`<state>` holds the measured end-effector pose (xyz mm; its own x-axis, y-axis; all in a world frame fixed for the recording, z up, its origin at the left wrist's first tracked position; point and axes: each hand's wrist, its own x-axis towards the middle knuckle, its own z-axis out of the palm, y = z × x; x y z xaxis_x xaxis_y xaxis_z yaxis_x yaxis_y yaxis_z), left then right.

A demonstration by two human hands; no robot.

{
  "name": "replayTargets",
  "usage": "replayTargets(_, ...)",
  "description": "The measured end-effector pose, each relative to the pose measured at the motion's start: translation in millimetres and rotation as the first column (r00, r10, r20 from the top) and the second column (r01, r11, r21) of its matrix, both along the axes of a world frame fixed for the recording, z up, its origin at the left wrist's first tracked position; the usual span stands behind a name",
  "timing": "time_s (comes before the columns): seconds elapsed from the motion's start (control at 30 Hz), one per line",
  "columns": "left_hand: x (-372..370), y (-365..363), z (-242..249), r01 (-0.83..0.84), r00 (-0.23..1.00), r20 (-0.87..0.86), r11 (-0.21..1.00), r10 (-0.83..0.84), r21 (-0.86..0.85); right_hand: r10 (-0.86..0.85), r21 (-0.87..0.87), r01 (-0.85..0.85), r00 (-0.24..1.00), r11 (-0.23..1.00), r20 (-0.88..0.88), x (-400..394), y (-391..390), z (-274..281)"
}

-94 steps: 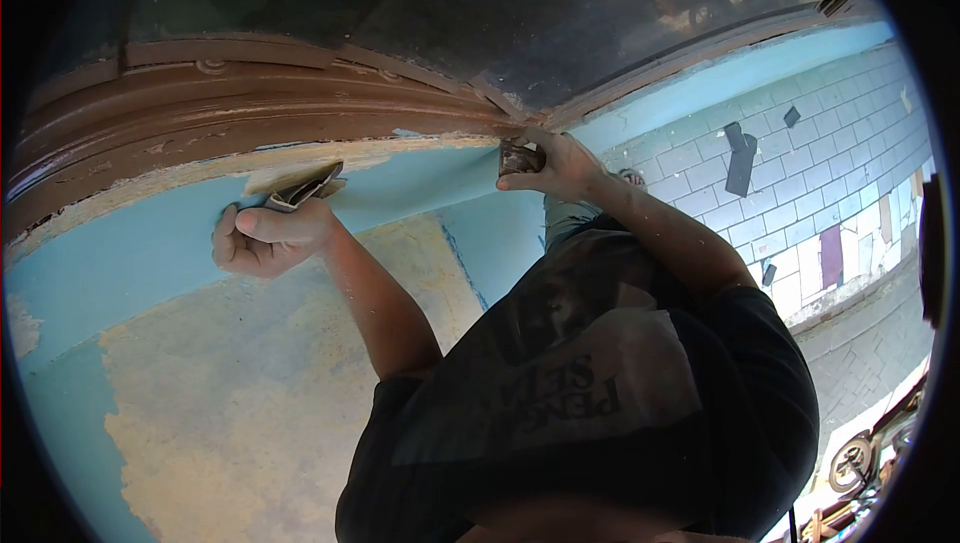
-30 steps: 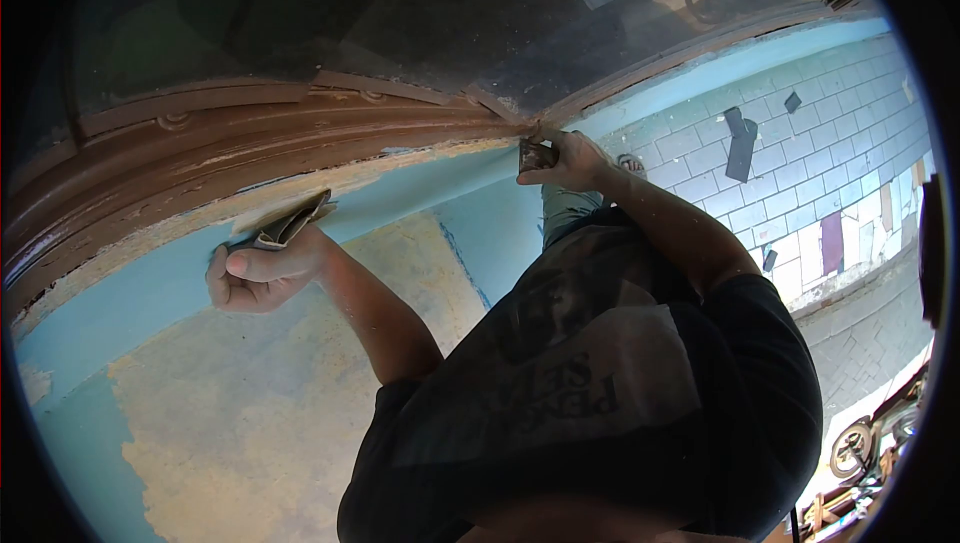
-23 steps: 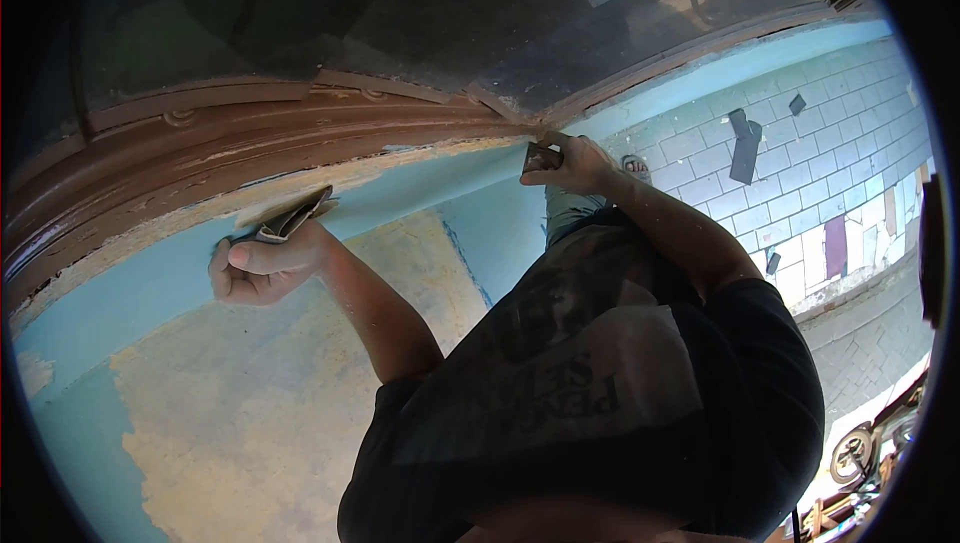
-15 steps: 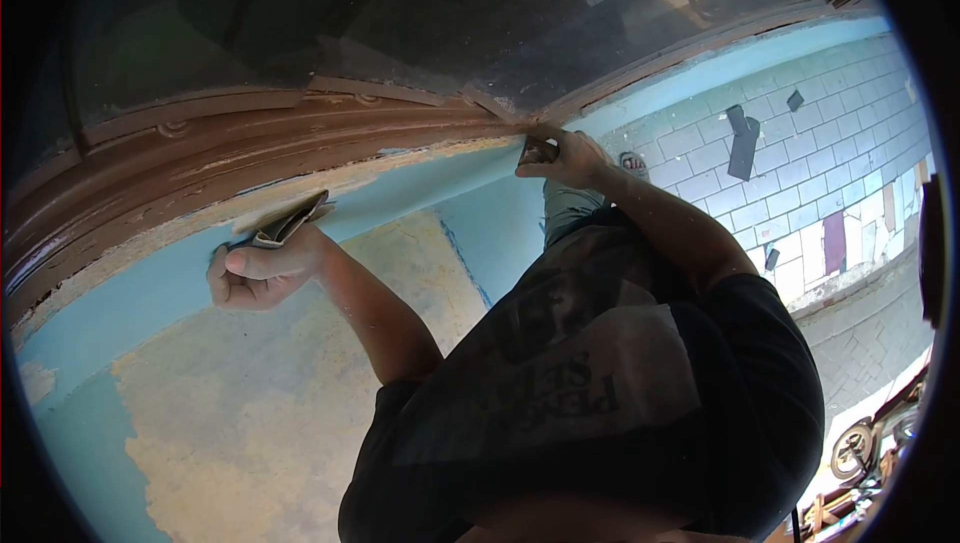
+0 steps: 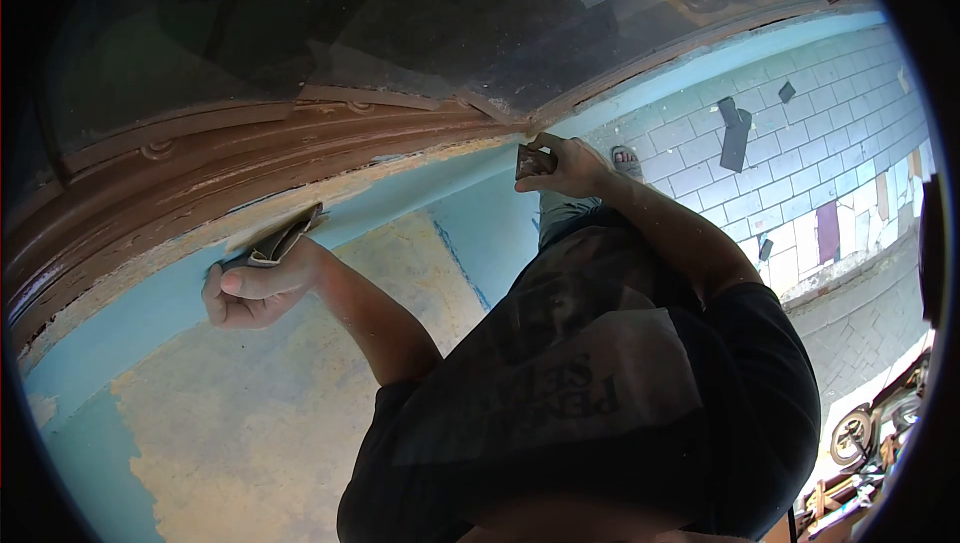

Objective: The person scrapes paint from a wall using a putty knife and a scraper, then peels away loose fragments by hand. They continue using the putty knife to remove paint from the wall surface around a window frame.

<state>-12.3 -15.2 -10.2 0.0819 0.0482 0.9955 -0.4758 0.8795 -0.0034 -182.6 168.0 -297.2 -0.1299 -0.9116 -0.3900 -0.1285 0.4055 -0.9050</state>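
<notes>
Scraper (image 5: 285,240) in left hand (image 5: 255,288) grip, blade against blue wall (image 5: 130,293).

A patchy blue wall (image 5: 250,413) meets a brown moulded window frame (image 5: 200,158) above pale paving (image 5: 800,143).

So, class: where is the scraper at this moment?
In the head view, left of centre: the scraper is gripped in the left hand, its blade against the blue wall just under the brown frame.

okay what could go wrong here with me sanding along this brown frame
The right hand presses its folded sandpaper right under the glass pane, so a slip could scratch it. The left hand works flaking blue wall paint close below your face, so you may breathe dust.
</notes>
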Motion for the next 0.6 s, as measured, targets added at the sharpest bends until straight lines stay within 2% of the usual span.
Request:
replayTargets(0.07, 0.3, 0.9, 0.5, -0.002, 1.0, 0.01, 1.0, 0.002, -0.004, 0.008, -0.012, -0.008, 1.0, 1.0, 0.017, -0.8, 4.1, -5.8)
replayTargets(0.13, 0.5, 0.5, 1.3, 0.003, 1.0, 0.021, 1.0, -0.003, -0.012, -0.152, -0.114, 0.163, 0.984, 0.98, 0.098, 1.6, 12.0, -24.1)
replayTargets(0.23, 0.3, 3.4, 3.6, 0.02, 0.999, 0.036, 1.0, -0.019, -0.001, -0.148, -0.018, 0.149, 0.989, 0.989, 0.012, -4.5, 20.7, -23.9)
replayTargets(0.3, -2.8, 11.6, 7.0, 0.06, 0.998, 0.013, 0.996, -0.061, 0.07, -0.223, -0.059, 0.227, 0.973, 0.972, 0.062, 1.5, 20.8, -35.6)
replayTargets(0.37, -1.5, 16.8, 5.9, 0.094, 0.996, -0.022, 0.986, -0.092, 0.141, -0.364, 0.148, 0.336, 0.893, 0.93, 0.264, 7.3, 18.4, -41.0)
replayTargets(0.43, -5.5, 13.4, 5.4, 0.141, 0.99, -0.055, 0.966, -0.132, 0.217, -0.417, 0.177, 0.378, 0.848, 0.909, 0.328, 10.8, 15.2, -31.2)
replayTargets(0.5, -7.9, 8.2, 6.0, 0.127, 0.992, -0.022, 0.986, -0.125, 0.11, -0.466, 0.219, 0.411, 0.791, 0.885, 0.396, 23.6, 11.7, -27.0)
replayTargets(0.57, -6.6, 6.2, 6.7, 0.138, 0.99, 0.013, 0.984, -0.14, 0.11, -0.567, 0.288, 0.499, 0.607, 0.817, 0.557, 39.0, 2.5, -33.5)
replayTargets(0.6, -5.1, 7.3, 6.8, 0.128, 0.99, 0.04, 0.987, -0.132, 0.097, -0.579, 0.297, 0.508, 0.598, 0.809, 0.554, 45.2, -0.9, -34.2)
